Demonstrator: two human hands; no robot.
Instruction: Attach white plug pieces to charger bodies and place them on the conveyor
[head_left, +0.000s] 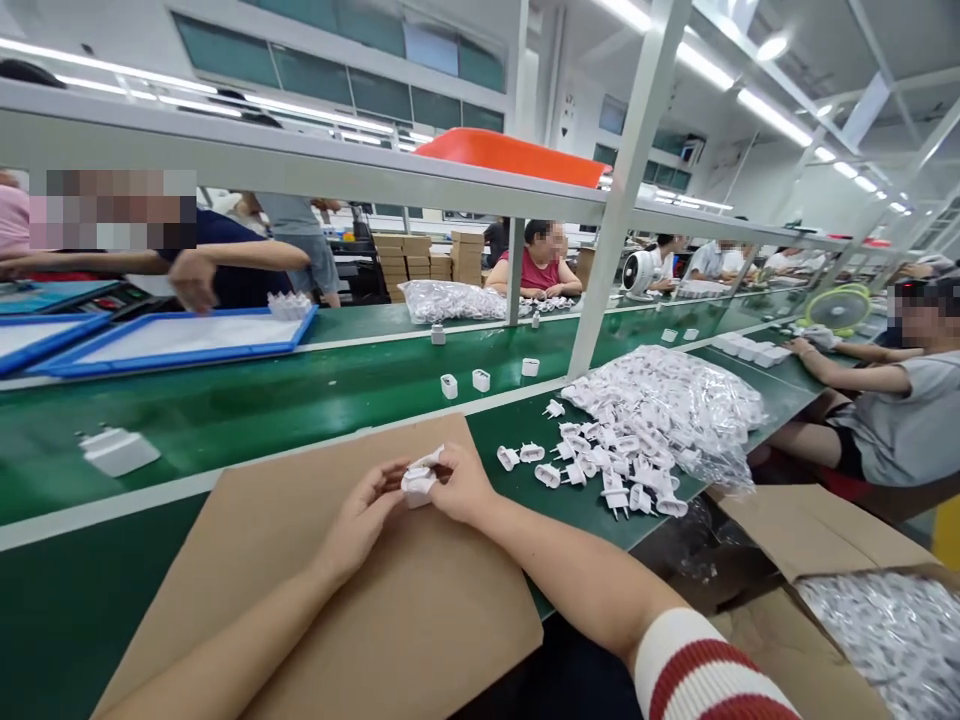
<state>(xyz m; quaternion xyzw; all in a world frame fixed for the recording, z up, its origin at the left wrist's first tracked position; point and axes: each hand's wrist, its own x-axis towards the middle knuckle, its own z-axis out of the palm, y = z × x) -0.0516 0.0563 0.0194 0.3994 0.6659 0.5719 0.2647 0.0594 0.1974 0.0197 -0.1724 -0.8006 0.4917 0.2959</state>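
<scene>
Above a sheet of brown cardboard [360,620], both of my hands meet around a small white charger housing [417,486]. My left hand [367,515] grips its left side between thumb and fingers. With my right hand [463,485] I pinch a white plug piece [429,459] against the top of the housing; my fingers cover part of it, so I cannot tell whether it is seated. To the right lie loose white plug pieces [592,455], spilling from a clear plastic bag [667,395].
A green conveyor belt [360,385] carries several white housings, including a large near one [120,450] at left. Blue-rimmed trays [187,340] stand across it by a co-worker's hand [193,280]. A white post [626,190] rises ahead. An open carton [832,530] sits lower right.
</scene>
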